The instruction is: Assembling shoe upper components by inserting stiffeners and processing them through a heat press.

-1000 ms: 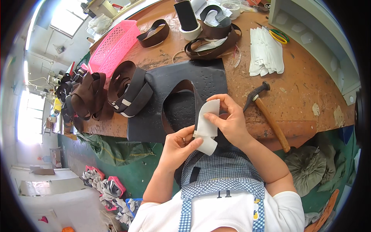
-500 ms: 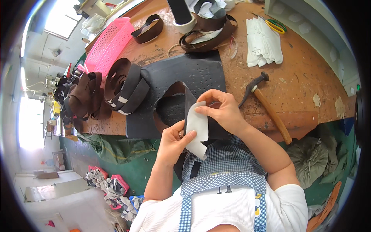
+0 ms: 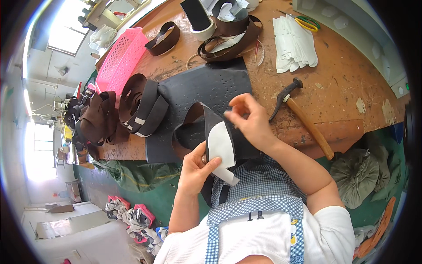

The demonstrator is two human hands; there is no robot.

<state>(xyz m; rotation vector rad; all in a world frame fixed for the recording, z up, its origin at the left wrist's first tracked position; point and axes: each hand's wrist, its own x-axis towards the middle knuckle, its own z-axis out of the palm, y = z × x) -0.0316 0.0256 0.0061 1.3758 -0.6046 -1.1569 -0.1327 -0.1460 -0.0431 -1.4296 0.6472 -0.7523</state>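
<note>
My left hand is closed on a loop of dark brown and black band, its thumb pressing a white, curved-edged piece against the black face. The lower tip of that white piece sticks out below the band. To the right of it, my right hand is raised and apart from the band, with thumb and forefinger separated; its other fingers are curled and partly hidden. Under both hands lies a black, pitted mat. Beside my right hand rests a hammer with a wooden handle and dark metal head.
Left of the mat lie coiled dark bands and a brown heap of bands. Behind them stands a pink perforated basket. A stack of white pieces and green-and-yellow-handled scissors lie far right. A white roll stands at the back.
My right hand has let go of the white piece and drawn up and away from it. The white piece now lies flatter on the black band; my left hand still grips both.
</note>
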